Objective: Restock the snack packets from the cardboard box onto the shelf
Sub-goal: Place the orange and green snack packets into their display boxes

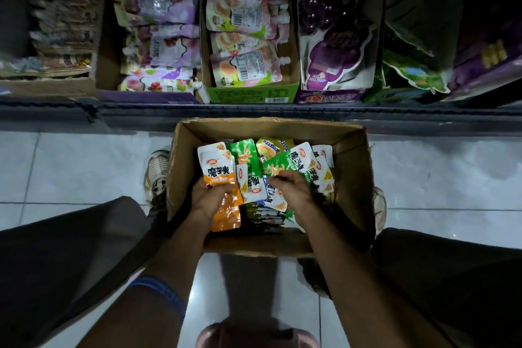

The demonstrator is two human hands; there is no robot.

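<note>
Both in the box (347, 150) on the floor: left hand (207, 196) gripping orange packets (226, 215), right hand (292, 189) pinching a blue-white packet (272, 195) mid-pile.

A shop aisle: low shelf (254, 110) of display cartons (251, 93) with snack pouches (243, 37), tiled floor (70, 167)

Above the cardboard box (350, 167) your way is open from the top; its four walls hem the sides. Beyond the box, the shelf (254, 110) is packed with trays (251, 93) of pouches.
</note>
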